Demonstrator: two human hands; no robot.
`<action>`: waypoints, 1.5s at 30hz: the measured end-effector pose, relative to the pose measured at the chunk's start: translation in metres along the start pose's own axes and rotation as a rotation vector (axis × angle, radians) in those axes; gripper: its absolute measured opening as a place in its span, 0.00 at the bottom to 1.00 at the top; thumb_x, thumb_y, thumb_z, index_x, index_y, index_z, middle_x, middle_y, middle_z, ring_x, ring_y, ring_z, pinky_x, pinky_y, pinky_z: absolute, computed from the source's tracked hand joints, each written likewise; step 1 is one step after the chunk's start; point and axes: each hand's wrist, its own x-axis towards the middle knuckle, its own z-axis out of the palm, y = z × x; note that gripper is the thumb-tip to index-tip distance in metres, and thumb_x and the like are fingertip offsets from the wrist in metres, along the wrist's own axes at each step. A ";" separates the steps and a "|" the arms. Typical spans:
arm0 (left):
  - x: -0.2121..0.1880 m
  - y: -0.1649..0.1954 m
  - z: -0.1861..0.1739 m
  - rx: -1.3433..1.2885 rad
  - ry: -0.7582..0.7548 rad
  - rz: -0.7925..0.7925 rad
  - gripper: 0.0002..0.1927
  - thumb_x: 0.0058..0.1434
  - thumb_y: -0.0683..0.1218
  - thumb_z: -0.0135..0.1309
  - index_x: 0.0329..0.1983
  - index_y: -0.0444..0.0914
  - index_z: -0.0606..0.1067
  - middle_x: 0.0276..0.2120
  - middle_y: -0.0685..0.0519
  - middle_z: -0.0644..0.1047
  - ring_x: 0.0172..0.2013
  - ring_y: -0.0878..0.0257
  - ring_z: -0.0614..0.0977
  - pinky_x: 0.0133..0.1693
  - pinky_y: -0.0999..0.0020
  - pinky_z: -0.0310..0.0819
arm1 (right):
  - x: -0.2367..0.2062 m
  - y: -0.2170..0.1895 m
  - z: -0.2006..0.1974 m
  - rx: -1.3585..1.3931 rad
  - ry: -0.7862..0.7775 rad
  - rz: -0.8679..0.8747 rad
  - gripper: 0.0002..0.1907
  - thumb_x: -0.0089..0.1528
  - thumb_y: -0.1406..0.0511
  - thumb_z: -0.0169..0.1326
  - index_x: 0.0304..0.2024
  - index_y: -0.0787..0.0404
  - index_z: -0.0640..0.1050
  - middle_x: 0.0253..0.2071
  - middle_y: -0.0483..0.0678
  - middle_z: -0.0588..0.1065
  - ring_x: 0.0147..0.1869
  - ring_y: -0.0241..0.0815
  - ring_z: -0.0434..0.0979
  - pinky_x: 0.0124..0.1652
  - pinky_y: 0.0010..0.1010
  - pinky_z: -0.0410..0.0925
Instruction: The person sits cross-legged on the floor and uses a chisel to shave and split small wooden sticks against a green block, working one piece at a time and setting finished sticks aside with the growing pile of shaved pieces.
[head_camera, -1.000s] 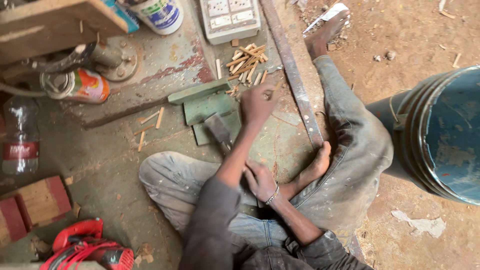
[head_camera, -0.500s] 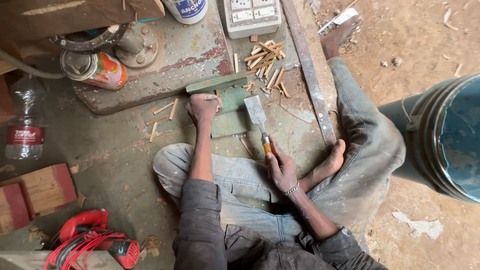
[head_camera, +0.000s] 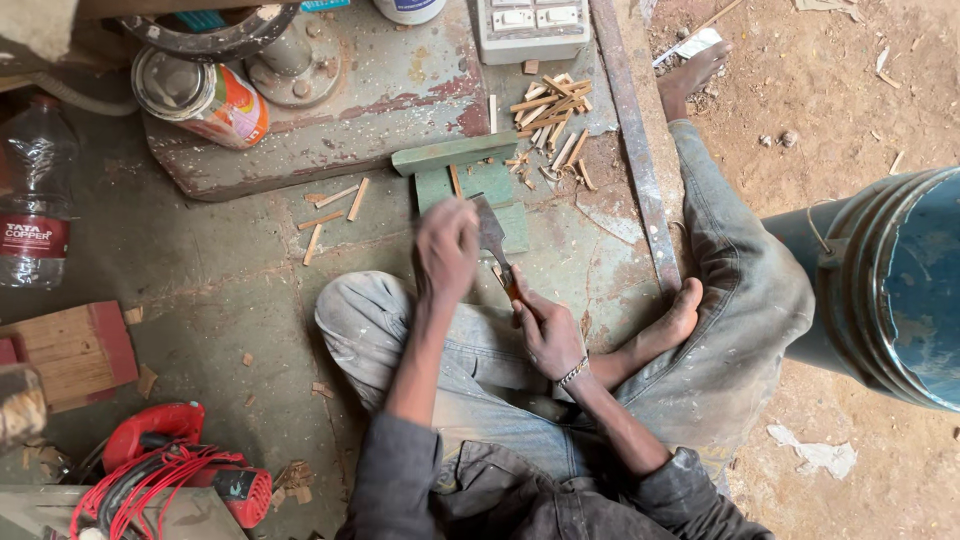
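Dark sleeves; grey trousers; wrist bracelet

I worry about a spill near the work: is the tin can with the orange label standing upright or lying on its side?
On its side. The tin can lies tipped on the grey metal base plate, its round end facing left toward the camera. Whether it is sealed, cannot tell.

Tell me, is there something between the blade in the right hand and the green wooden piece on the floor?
The left hand is beside the blade, which the right hand grips. The blade overlaps the green wooden piece, with nothing visible between them.
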 end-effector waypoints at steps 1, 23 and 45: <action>-0.010 0.006 -0.003 0.029 -0.072 0.040 0.09 0.69 0.43 0.53 0.46 0.33 0.79 0.51 0.42 0.81 0.56 0.49 0.81 0.61 0.56 0.73 | 0.001 -0.004 -0.001 -0.003 -0.002 0.003 0.30 0.67 0.67 0.49 0.73 0.50 0.64 0.24 0.53 0.75 0.25 0.42 0.74 0.34 0.34 0.70; -0.022 0.040 -0.034 -0.026 -0.366 0.078 0.27 0.72 0.52 0.45 0.60 0.23 0.73 0.62 0.28 0.72 0.66 0.37 0.71 0.67 0.51 0.63 | 0.009 -0.028 -0.012 -0.140 0.000 0.108 0.27 0.62 0.68 0.50 0.65 0.53 0.72 0.25 0.64 0.74 0.29 0.61 0.79 0.34 0.43 0.70; 0.031 -0.038 -0.028 0.158 0.036 -0.061 0.20 0.56 0.46 0.65 0.52 0.38 0.80 0.46 0.48 0.79 0.51 0.49 0.76 0.55 0.52 0.69 | -0.008 0.009 0.003 0.067 0.032 0.040 0.30 0.68 0.68 0.48 0.73 0.52 0.64 0.24 0.45 0.71 0.27 0.34 0.69 0.34 0.27 0.68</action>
